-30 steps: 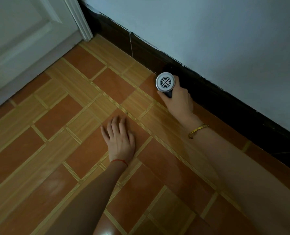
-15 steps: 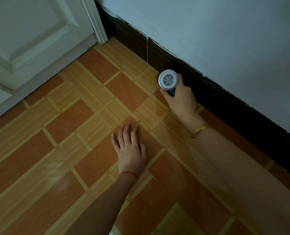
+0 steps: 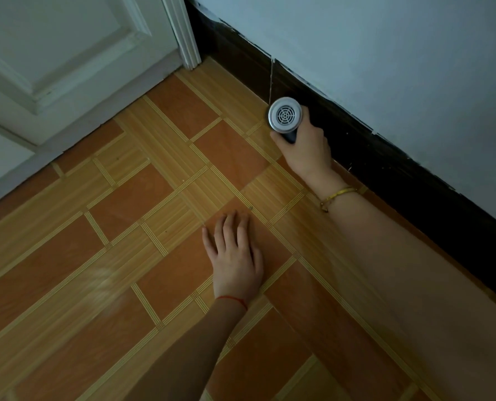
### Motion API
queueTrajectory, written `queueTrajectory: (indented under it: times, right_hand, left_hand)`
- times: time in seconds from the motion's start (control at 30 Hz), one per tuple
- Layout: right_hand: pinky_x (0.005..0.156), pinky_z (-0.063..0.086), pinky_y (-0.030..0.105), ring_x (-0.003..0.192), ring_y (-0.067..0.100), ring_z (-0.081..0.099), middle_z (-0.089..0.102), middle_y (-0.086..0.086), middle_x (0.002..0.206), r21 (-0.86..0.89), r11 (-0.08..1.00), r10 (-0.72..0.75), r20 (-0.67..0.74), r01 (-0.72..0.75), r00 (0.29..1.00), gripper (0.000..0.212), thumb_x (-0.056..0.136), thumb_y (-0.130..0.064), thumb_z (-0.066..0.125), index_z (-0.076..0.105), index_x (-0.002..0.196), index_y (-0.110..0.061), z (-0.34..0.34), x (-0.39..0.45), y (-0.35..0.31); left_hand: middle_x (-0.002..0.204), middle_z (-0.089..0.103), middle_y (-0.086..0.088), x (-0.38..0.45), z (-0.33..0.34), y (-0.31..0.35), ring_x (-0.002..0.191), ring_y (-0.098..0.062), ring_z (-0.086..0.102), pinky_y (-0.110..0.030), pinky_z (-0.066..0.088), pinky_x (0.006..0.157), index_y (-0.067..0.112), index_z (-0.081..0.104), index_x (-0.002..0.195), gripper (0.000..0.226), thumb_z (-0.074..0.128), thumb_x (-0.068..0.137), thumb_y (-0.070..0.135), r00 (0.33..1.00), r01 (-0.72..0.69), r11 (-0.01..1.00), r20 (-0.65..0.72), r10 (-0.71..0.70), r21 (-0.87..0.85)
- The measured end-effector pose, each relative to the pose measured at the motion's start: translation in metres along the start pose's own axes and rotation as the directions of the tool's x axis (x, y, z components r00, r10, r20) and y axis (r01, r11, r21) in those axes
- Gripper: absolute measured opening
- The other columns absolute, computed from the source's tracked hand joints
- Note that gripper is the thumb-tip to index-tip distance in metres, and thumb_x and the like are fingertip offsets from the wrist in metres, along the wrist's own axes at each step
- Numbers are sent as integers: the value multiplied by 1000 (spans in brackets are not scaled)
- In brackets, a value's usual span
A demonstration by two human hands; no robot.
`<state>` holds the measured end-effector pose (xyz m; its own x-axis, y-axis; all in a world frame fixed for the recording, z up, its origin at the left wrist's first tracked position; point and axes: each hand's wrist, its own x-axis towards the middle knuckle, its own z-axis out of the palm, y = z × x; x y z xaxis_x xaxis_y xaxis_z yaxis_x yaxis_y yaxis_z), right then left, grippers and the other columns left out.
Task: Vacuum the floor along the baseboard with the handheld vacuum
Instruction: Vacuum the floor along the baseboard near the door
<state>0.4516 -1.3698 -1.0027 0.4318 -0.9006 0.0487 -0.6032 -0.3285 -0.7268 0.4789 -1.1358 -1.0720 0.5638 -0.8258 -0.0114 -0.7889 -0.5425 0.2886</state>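
Right fingers: your right hand (image 3: 304, 146) is curled closed around the dark handle of the small handheld vacuum with a round silver-grey vented end cap (image 3: 285, 113); the thumb lies along the near side of the handle and the other fingers wrap over the far side, against the baseboard.

Left fingers: your left hand (image 3: 235, 256) is spread flat, palm down, on the floor, fingers straight and slightly apart, holding nothing.

Vacuum position: the vented cap faces up toward you, just above your right knuckles; the body points down and away, and its nozzle end is hidden behind the cap, so you cannot tell whether it touches the floor.

Vacuum and wall: the vacuum sits right beside the dark brown baseboard (image 3: 385, 160), close to the pale vertical seam in it, at the edge of the orange and tan patterned tile floor (image 3: 125, 227).

Right arm: your forearm runs along the baseboard from lower right toward the vacuum, wrist fairly straight, with a thin gold bangle (image 3: 338, 195) round the wrist.

Left arm: your forearm comes up from the bottom edge, wrist bent back over the planted palm, with a thin red string bracelet (image 3: 232, 299) at the wrist.

Surroundings: the pale blue-grey wall (image 3: 385, 53) rises above the baseboard; a white panelled door (image 3: 53, 53) and its frame stand at upper left, well apart from both hands.
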Motion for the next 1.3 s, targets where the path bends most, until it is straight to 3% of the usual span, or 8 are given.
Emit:
queueTrajectory:
  times: [0.27,0.47,0.67,0.83,1.17,1.3]
  right_hand:
    - [75,45,28,107,28,63,65,6,119,36,999,9,37,-10,999,58,87,-39,66,41,136,-18,24,22,-23]
    - [78,49,29,109,25,63,65,6,122,18,999,44,-27,-43,999,61,87,-39,66,40,138,-17,12,7,-9]
    - [78,43,26,113,25,61,62,5,126,-12,997,73,-29,-74,997,64,88,-38,65,36,142,-19,-17,-35,8]
    - [88,45,29,118,26,57,59,9,130,3,989,145,-57,-145,988,70,88,-39,65,33,145,-16,-45,-79,29]
    - [84,44,22,117,20,57,59,4,129,54,958,288,-182,-283,940,66,87,-38,67,38,142,-16,-101,-171,64]
    - [83,45,25,113,22,59,61,4,126,60,938,344,-244,-340,907,64,87,-40,67,39,139,-16,-117,-204,73]
  left_hand:
    - [151,36,-9,1,2,-1,145,-30,25,-61,11,118,15,39,143,52,36,95,33,1000,-3,1000,2,3,12]
    - [151,37,-9,1,0,-2,144,-30,26,-60,12,118,16,40,143,51,35,95,33,1000,-6,1000,1,6,9]
    - [150,37,-9,0,0,-2,143,-30,27,-60,11,118,15,41,142,51,35,94,33,1000,-4,1000,-15,4,-3]
    - [147,40,-10,-1,1,-1,141,-31,30,-60,13,118,14,43,139,47,39,96,32,999,-11,1000,-45,11,-12]
    - [150,37,-12,-5,6,1,144,-32,26,-64,9,118,13,38,143,50,29,97,31,999,2,1000,-44,-4,-30]
    - [151,35,-13,-18,4,12,146,-31,21,-63,5,119,12,37,143,51,25,96,27,995,-98,993,-28,96,-72]
